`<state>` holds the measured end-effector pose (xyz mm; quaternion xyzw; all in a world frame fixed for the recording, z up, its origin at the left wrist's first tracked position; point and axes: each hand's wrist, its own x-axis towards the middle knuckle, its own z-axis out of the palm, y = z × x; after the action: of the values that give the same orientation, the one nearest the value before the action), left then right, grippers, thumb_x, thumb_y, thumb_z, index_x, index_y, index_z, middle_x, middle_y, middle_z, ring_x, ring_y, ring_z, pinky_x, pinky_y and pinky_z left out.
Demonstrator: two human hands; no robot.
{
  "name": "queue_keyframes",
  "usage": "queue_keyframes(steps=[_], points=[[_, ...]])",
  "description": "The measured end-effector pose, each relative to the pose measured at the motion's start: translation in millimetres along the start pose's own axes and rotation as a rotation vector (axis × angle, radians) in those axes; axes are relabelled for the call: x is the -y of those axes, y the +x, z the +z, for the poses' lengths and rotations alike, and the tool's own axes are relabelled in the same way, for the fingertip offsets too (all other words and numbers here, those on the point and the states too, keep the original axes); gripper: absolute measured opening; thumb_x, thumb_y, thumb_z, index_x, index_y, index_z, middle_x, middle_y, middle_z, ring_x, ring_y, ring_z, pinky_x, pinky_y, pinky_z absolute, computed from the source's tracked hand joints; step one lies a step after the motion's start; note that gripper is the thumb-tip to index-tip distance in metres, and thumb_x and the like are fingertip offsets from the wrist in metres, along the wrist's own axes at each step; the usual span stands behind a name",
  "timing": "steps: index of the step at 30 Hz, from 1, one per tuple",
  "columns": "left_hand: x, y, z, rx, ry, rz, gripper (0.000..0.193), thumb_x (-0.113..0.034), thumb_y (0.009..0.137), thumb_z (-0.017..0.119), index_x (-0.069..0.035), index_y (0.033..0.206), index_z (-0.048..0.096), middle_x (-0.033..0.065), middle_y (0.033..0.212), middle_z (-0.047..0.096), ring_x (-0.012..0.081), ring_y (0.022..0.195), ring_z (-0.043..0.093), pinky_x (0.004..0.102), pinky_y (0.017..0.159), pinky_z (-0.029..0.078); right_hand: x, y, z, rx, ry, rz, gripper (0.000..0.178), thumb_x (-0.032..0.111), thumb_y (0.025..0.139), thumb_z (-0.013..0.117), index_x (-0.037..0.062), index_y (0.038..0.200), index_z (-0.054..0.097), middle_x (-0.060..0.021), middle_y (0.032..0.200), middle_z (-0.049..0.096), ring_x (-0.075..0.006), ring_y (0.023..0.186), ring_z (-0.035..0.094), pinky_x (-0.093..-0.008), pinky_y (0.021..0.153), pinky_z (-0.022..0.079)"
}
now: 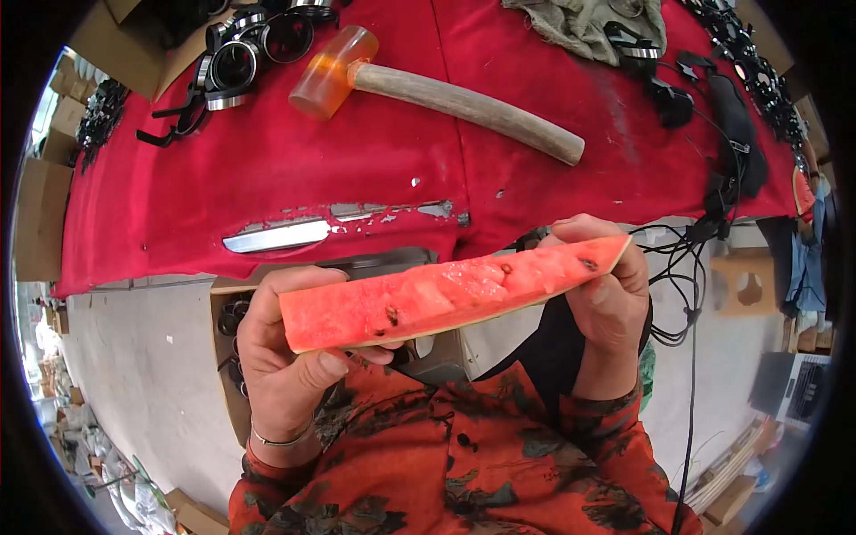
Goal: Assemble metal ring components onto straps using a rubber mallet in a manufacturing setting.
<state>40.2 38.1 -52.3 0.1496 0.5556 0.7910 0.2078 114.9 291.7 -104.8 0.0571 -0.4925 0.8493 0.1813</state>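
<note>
A long slice of watermelon [437, 299] is held up level in front of my chest, its red flesh uneven and bitten or broken along the top, with a few dark seeds. My left hand [285, 334] grips its thick left end, thumb in front and fingers behind. At the narrow, pointed right end, my right hand [606, 299] closes round the slice, thumb at its lower edge. The thin pale-green rind shows along the bottom. Part of the fingers of both hands is hidden behind the slice.
A red cloth-covered table [374, 169], torn at its near edge, lies beyond the slice. On it rests a mallet [473, 107] with an orange head and wooden handle. Black-and-silver ring-shaped parts [236, 64] stand at the far left. A grey rag [593, 27] and black cables [673, 334] are at the right.
</note>
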Motion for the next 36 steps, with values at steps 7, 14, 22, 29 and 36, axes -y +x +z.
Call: queue_keyframes(steps=[7,14,22,29,36], points=[[8.8,1.5,0.2,0.053,-0.149,-0.032,0.053,-0.015,0.078,0.07,0.006,0.117,0.041,0.0233,0.098,0.06,0.0337,0.082,0.066,0.0381,0.066,0.059,6.6,-1.3,8.3,-0.034,0.017,0.036,0.046,0.014,0.077,0.067,-0.0086,0.114,0.052,-0.0194,0.11,0.057,-0.0236,0.09,0.06,-0.0349,0.079,0.048],[17.1,-1.1,-1.8,0.05,-0.155,0.029,0.054,-0.016,0.08,0.068,0.005,0.119,0.037,0.0239,0.099,0.059,0.0358,0.08,0.066,0.0412,0.066,0.059,7.9,1.5,6.7,0.059,0.033,0.087,0.044,0.012,0.082,0.061,-0.0063,0.12,0.049,-0.0167,0.104,0.06,-0.0205,0.085,0.062,-0.0296,0.071,0.049],[14.5,-8.6,-7.1,-0.085,0.173,0.292,0.056,-0.025,0.081,0.068,0.002,0.12,0.039,0.0185,0.098,0.06,0.0312,0.079,0.066,0.035,0.067,0.057,10.1,-5.5,14.4,-0.135,-0.45,-0.251,0.034,0.003,0.081,0.061,-0.0038,0.114,0.053,-0.0124,0.095,0.061,-0.0155,0.08,0.06,-0.0255,0.07,0.048],[17.6,-15.2,-25.0,-0.098,0.351,0.373,0.053,-0.021,0.081,0.068,0.003,0.119,0.04,0.0168,0.102,0.058,0.0295,0.081,0.065,0.035,0.069,0.057,4.2,-2.5,30.3,0.046,-0.865,-0.37,0.038,-0.002,0.07,0.068,0.0001,0.107,0.062,-0.0118,0.088,0.062,-0.015,0.063,0.058,-0.0239,0.055,0.047],[18.8,-20.4,-30.1,-0.076,0.382,0.345,0.052,-0.009,0.075,0.074,-0.001,0.117,0.046,0.0092,0.105,0.056,0.0147,0.092,0.056,0.0264,0.081,0.046,-1.3,4.1,32.9,0.134,-0.968,-0.44,0.039,0.002,0.069,0.07,0.0002,0.108,0.061,-0.0122,0.084,0.061,-0.019,0.06,0.058,-0.0268,0.052,0.046]])
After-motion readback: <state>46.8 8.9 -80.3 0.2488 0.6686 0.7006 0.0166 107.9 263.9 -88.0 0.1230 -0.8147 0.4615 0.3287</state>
